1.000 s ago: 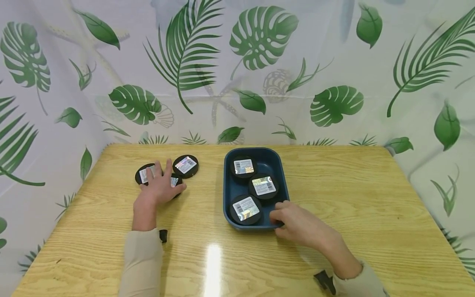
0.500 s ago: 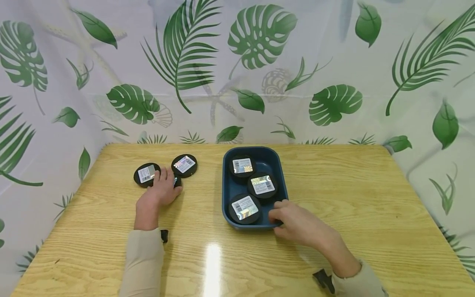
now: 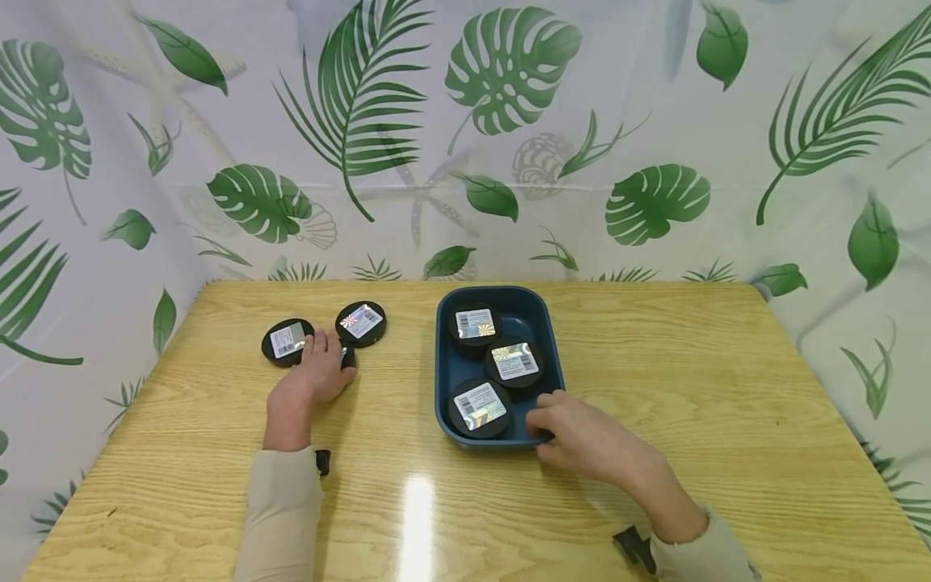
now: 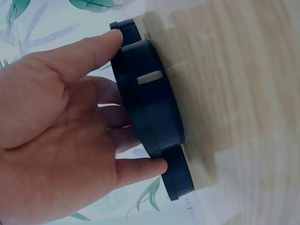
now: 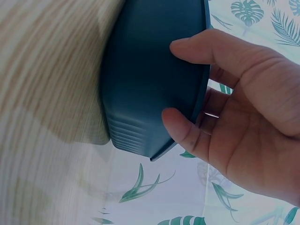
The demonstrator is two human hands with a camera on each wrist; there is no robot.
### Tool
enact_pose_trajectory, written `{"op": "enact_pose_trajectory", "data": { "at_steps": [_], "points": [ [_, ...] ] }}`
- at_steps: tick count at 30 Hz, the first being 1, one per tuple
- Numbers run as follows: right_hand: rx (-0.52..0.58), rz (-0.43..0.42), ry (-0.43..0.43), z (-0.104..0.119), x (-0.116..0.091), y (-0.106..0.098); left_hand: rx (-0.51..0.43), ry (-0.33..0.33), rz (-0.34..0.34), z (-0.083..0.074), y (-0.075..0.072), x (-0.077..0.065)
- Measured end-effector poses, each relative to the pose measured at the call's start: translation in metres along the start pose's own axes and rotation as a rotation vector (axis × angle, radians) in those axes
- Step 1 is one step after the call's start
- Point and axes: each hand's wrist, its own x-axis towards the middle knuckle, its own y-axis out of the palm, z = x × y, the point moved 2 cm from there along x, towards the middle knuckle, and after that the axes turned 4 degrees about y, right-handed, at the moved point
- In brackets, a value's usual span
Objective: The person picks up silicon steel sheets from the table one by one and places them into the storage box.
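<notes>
My left hand (image 3: 313,376) is over a flat round black container (image 3: 349,355), its thumb and fingers spread around the edge. In the left wrist view, the thumb and fingertips of the left hand (image 4: 65,108) lie against this black container (image 4: 150,93). Two more such containers lie right beside it, one on the left (image 3: 287,342) and one on the right (image 3: 361,323), both with white labels up. My right hand (image 3: 582,432) grips the near right corner of a dark blue tray (image 3: 445,432), as the right wrist view also shows on the tray's wall (image 5: 140,70).
Inside the tray are three labelled black round containers, at the back (image 3: 475,325), middle (image 3: 515,362) and front left (image 3: 480,409). The wooden table (image 3: 698,364) meets a leaf-patterned cloth (image 3: 567,202) at the back and sides.
The left hand, earlier spread above the containers, has closed in on the nearest one, its fingers drawn together. The right hand and tray keep their place.
</notes>
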Motion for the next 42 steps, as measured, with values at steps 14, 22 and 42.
{"op": "enact_pose_trajectory", "data": {
  "at_steps": [14,22,42],
  "points": [
    [0.004,0.007,-0.003,-0.001,0.001,0.001,0.039,0.108,-0.086,-0.004,-0.001,-0.002],
    [0.001,0.003,-0.008,0.0,0.0,0.001,0.057,0.096,-0.069,-0.008,-0.001,-0.004],
    [-0.004,0.019,0.032,0.0,0.001,0.001,0.105,0.047,-0.012,-0.015,-0.004,-0.01]
  ]
}}
